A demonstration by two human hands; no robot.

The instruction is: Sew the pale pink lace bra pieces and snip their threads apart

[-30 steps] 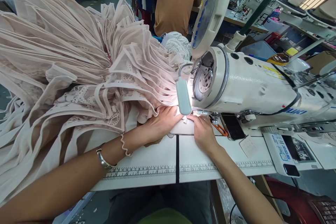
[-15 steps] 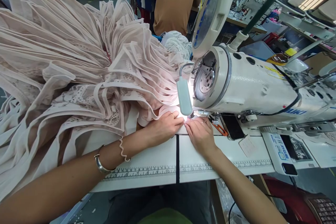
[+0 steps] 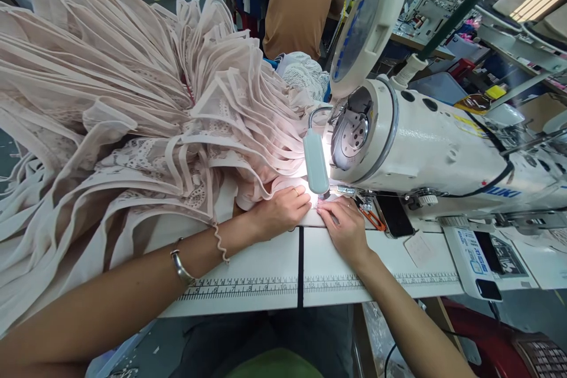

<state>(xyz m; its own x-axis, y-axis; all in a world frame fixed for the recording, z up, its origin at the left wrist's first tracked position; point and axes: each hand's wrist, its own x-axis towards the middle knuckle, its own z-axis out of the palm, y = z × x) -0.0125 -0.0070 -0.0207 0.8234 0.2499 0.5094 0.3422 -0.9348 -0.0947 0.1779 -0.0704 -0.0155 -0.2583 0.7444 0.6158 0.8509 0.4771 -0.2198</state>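
My left hand (image 3: pixel 280 212) lies with curled fingers on a pale pink fabric piece (image 3: pixel 283 184) at the needle of a white sewing machine (image 3: pixel 425 142). My right hand (image 3: pixel 345 227) sits close beside it, fingertips pinching the same fabric edge under the small lit lamp (image 3: pixel 315 160). The needle and presser foot are hidden behind the lamp. A large heap of pink mesh and lace garments (image 3: pixel 115 106) fans out to the left of my left arm.
The white table (image 3: pixel 274 266) has printed rulers along its front edge. Orange snips (image 3: pixel 371 218) and a dark phone (image 3: pixel 394 215) lie right of the needle. A control panel (image 3: pixel 481 257) sits at the right. A person in a brown shirt (image 3: pixel 301 0) works behind.
Both hands have drawn back slightly toward me from under the lamp and come closer together. The camera view has shifted a little.
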